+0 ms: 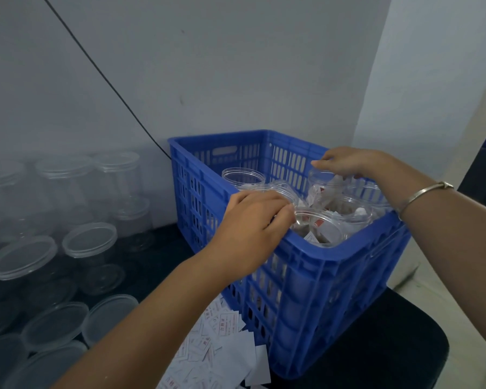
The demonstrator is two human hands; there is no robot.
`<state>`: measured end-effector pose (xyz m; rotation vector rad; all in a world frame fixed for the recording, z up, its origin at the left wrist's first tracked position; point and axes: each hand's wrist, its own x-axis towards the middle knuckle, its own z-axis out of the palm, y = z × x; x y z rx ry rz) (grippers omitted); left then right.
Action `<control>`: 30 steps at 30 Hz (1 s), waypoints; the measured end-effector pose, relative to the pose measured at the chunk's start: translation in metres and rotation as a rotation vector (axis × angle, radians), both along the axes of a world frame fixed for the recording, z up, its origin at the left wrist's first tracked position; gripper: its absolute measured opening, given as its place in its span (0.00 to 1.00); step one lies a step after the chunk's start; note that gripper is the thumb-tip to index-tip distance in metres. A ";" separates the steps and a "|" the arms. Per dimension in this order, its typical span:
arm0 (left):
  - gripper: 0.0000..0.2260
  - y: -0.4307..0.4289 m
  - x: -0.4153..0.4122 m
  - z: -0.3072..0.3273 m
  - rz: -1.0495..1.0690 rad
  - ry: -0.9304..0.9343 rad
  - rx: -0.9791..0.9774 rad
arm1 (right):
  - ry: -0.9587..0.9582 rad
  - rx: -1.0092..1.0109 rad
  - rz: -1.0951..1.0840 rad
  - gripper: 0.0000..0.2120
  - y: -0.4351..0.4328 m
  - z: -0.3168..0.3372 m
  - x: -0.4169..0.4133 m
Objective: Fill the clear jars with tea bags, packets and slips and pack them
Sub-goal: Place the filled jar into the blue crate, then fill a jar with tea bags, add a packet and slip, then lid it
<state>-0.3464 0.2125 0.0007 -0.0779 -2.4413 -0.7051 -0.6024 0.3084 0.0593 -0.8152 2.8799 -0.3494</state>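
— What is the left hand [253,220] doing?
— It reaches over the blue crate's [348,249] near rim, knuckles up, fingers curled onto the lip of the near jar [319,227], which holds packets.
— And the right hand [348,164]?
— Its wrist, wearing a bangle [424,192], is bent down, and the fingertips clasp the far jar's [324,179] mouth inside the crate.
— Anything outside it?
— Printed slips [222,346] lie beside the crate, with lidded jars [90,240] at left.

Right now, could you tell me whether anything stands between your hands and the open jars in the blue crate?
Nothing visible does. The left hand grips the rim of the near jar inside the front wall of the blue crate, and the right hand holds the far jar by its mouth.
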 end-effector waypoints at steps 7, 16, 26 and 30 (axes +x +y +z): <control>0.17 0.003 0.002 -0.001 0.024 0.012 0.047 | -0.026 -0.045 -0.046 0.31 0.004 -0.007 -0.005; 0.07 -0.007 0.018 0.007 -0.020 0.162 0.651 | 0.316 -0.299 0.139 0.26 -0.021 0.032 0.061; 0.06 -0.081 0.099 -0.008 0.265 0.276 0.795 | 0.426 -0.292 0.809 0.20 -0.138 0.014 0.258; 0.07 -0.124 0.153 -0.026 0.463 0.293 0.831 | 0.343 -0.312 0.884 0.20 -0.186 -0.008 0.293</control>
